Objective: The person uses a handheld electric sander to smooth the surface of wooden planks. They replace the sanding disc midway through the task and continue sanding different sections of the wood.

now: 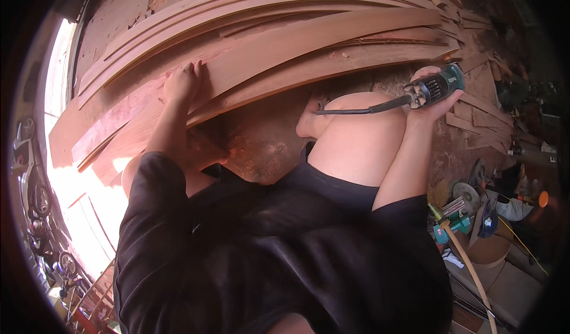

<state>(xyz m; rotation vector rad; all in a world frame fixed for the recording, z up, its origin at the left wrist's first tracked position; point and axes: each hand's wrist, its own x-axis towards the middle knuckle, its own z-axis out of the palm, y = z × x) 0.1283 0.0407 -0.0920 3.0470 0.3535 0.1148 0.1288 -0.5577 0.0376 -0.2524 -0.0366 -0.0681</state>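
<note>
My left hand [183, 82] is closed at the upper edge of a long, smooth wooden plank [267, 52], its fingers curled over and their tips hidden. In my right hand [438, 105] is a teal and black corded power tool [436, 87], held above the right knee near the planks' right end. Its black cord [371, 108] runs left across my leg. The working end is not clear, so I cannot tell its exact kind. A second plank [309, 67] lies just nearer to me, partly beneath the first.
More long boards [249, 1] are stacked on the far side. Thin offcuts [475, 120] lie at the right. Another teal tool [454, 227] and a grey disc [466, 196] sit at the lower right. Motorbikes [41, 203] stand outside the bright opening on the left.
</note>
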